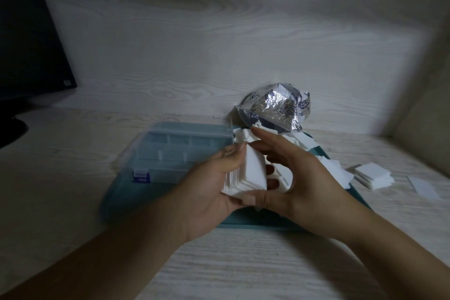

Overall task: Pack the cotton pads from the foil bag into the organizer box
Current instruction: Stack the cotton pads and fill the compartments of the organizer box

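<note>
A stack of white square cotton pads is held between both hands above a teal tray. My left hand cups the stack from the left and below. My right hand pinches it from the right, thumb under and fingers on top. The clear plastic organizer box with a purple latch sits shut on the tray's left half, just left of my hands. The crumpled silver foil bag lies at the tray's back right, with loose white pads spilling from its mouth.
More pads lie in a small pile on the pale wood desk right of the tray, with a single flat white piece beyond them. A dark monitor stands at the far left. A wood-grain wall closes the back.
</note>
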